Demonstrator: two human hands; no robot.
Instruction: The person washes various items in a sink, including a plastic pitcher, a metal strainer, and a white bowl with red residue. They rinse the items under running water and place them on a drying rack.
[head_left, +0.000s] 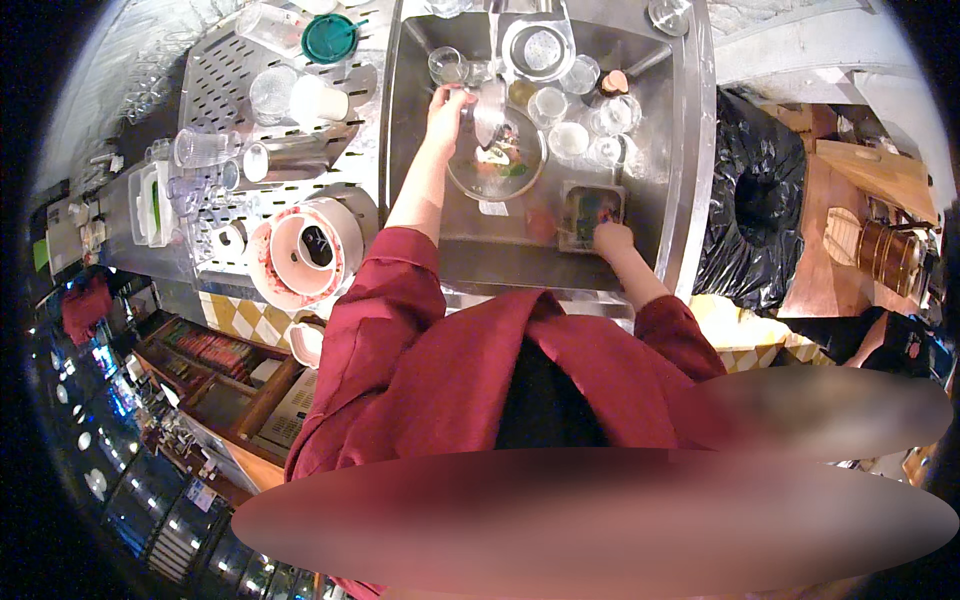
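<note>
My left hand (448, 112) grips a clear vessel (491, 112), tipped under the running water (493, 41) in a steel sink (487, 262). Below that vessel a wide round glass bowl (459, 176) holds food scraps, some of them green. My right hand (615, 238) is at the lower right corner of a clear rectangular container (574, 244) with dark contents. Its fingertips are hidden inside, so what they grip does not show. Several drinking glasses (568, 140) stand upright in the right half of the sink, beside a round metal strainer (540, 51).
On the left, a perforated drainboard (214, 82) bears clear cups (202, 148), a metal shaker (281, 159), a green lid (328, 39) and a red-stained white tub (259, 259). A bin lined with a black bag (750, 247) stands right of the sink. Another person's arm (868, 341) shows at far right.
</note>
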